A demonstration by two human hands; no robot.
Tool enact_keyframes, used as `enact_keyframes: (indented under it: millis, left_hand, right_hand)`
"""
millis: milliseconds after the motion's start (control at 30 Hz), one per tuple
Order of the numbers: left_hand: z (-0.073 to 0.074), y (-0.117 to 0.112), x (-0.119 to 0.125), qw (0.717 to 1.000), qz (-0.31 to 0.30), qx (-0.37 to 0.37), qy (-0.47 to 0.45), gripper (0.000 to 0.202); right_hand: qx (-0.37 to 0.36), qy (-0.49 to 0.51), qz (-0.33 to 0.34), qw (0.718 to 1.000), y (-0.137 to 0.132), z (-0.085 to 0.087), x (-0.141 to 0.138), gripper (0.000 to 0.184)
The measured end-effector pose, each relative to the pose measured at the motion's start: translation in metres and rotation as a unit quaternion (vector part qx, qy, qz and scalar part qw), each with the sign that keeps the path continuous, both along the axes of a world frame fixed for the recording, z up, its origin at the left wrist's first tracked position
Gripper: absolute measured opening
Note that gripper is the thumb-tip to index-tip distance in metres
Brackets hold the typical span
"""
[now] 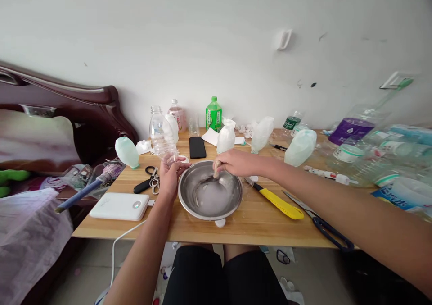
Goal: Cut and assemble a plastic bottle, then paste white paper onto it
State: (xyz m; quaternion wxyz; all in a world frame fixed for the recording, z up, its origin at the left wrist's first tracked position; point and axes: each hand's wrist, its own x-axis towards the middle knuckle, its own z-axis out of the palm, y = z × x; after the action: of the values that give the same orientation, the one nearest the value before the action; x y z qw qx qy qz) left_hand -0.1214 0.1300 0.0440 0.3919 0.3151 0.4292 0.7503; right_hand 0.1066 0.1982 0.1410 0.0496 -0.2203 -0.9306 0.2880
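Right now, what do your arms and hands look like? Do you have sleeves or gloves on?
No sleeves and no gloves. My left arm and right arm are bare as far as the picture shows. My left hand and right hand are bare too, with no watch, bracelet or ring that I can see.

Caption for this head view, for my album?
Left hand holds a clear bottle by a metal bowl; right hand holds a small tool in the bowl.
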Motion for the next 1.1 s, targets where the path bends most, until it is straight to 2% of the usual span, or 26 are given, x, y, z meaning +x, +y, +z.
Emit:
enact_keyframes:
  millis: [133, 200, 300, 367, 433, 567, 700, 833, 967, 1100]
  left_hand:
    - [-0.001, 0.002, -0.001, 1.000, -0.003, 0.007, 0.010, 0.035]
    - [-0.001, 0.002, -0.001, 1.000, -0.004, 0.009, 0.015, 0.034]
    - [-0.001, 0.001, 0.000, 1.000, -0.004, 0.011, 0.018, 0.033]
    - [-0.001, 0.001, 0.000, 1.000, -0.003, 0.011, 0.018, 0.033]
    - [-0.001, 0.000, 0.000, 1.000, -0.001, 0.011, 0.019, 0.033]
    - [-0.002, 0.001, -0.001, 1.000, 0.002, 0.009, 0.025, 0.031]
    - [-0.004, 0.002, -0.002, 0.999, 0.002, 0.011, 0.033, 0.026]
    - [-0.006, 0.001, -0.002, 0.999, -0.007, 0.007, 0.051, 0.020]
    - [-0.006, -0.001, -0.001, 0.998, -0.009, 0.000, 0.063, 0.021]
    - [-0.007, -0.001, -0.002, 0.997, -0.011, -0.004, 0.075, 0.024]
  right_hand:
    - [-0.009, -0.058, -0.039, 0.998, -0.010, 0.006, 0.022, 0.019]
    - [-0.070, -0.058, -0.047, 0.995, -0.019, 0.004, 0.024, 0.024]
    - [-0.201, -0.009, -0.069, 0.977, -0.032, -0.005, 0.013, 0.029]
    - [-0.241, 0.020, -0.085, 0.967, -0.038, -0.011, -0.001, 0.032]
    - [-0.213, 0.017, -0.100, 0.972, -0.043, -0.012, -0.014, 0.032]
    - [-0.080, -0.038, -0.136, 0.987, -0.047, -0.005, -0.025, 0.030]
    - [-0.001, -0.055, -0.198, 0.979, -0.036, -0.001, -0.019, 0.028]
    - [0.058, -0.018, -0.239, 0.969, -0.022, -0.007, -0.022, 0.028]
    - [0.030, 0.017, -0.186, 0.982, -0.026, -0.014, -0.039, 0.029]
    - [-0.070, 0.011, -0.077, 0.995, -0.040, -0.011, -0.043, 0.026]
